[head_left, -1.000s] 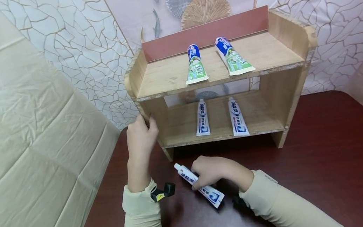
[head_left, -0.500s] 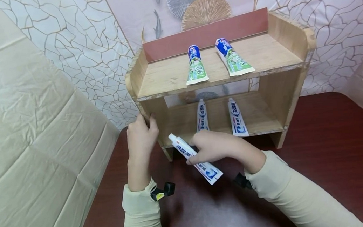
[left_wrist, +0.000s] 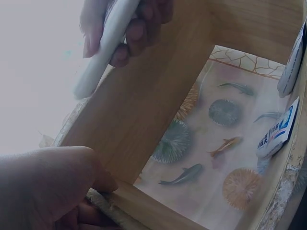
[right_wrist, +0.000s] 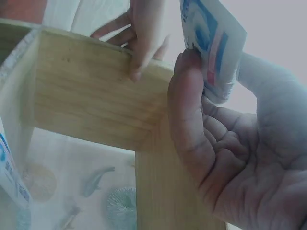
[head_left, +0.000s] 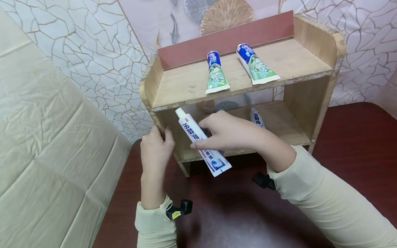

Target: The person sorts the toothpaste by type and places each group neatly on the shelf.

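Observation:
My right hand (head_left: 231,131) holds a white toothpaste tube (head_left: 191,130) with blue lettering, thumb on its near face. The tube tilts, cap up and to the left, in front of the lower level of a wooden shelf (head_left: 178,85). My left hand (head_left: 156,148) grips the shelf's left side panel, thumb on the inner side, as the right wrist view also shows. Another white toothpaste tube (head_left: 257,118) lies on the lower board, partly covered by my right hand. In the left wrist view two white tubes appear there, the nearer tube (left_wrist: 276,134) showing blue print.
Two green-and-blue toothpaste tubes, a left tube (head_left: 216,74) and a right tube (head_left: 256,64), lie on the upper board. A reddish strip (head_left: 227,35) backs that board. The shelf stands on a dark red table (head_left: 352,148), with patterned cloth behind.
My right hand has lifted the white toothpaste tube off the table and raised it toward the lower shelf level, covering a tube there. My left hand stays on the side panel.

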Tool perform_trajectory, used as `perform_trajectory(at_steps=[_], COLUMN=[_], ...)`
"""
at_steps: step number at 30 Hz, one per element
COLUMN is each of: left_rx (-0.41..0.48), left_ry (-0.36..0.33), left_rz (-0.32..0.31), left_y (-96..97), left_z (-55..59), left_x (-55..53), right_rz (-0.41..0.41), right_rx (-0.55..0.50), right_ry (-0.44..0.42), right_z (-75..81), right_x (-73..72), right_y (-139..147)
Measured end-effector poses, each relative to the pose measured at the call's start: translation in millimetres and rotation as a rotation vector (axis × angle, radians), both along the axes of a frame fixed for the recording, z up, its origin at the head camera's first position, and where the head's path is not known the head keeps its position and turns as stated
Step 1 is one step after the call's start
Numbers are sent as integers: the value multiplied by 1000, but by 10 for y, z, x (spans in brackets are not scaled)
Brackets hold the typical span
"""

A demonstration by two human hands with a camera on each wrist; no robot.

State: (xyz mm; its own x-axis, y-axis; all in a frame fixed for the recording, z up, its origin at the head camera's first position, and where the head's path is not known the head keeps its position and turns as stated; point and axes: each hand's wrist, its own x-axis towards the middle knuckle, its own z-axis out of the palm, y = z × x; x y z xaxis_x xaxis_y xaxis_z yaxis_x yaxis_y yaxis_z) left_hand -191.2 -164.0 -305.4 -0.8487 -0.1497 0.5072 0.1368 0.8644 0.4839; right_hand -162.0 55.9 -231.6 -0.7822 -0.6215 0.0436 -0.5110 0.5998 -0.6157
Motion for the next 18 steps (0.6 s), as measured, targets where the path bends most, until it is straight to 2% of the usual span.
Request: perform_trajectory(at_steps=[7,18], left_rx=[-8,-9], left_ry=[18,26], left_rz=[-1,-5], left_y=[4,0], left_z=[-2,-4], left_x=[-2,4], right_rz=[-49,-108], right_rx=[-14,-32], right_ry=[78,43], right_z=[180,294], right_x=[-39,-86], right_y=[-2,5])
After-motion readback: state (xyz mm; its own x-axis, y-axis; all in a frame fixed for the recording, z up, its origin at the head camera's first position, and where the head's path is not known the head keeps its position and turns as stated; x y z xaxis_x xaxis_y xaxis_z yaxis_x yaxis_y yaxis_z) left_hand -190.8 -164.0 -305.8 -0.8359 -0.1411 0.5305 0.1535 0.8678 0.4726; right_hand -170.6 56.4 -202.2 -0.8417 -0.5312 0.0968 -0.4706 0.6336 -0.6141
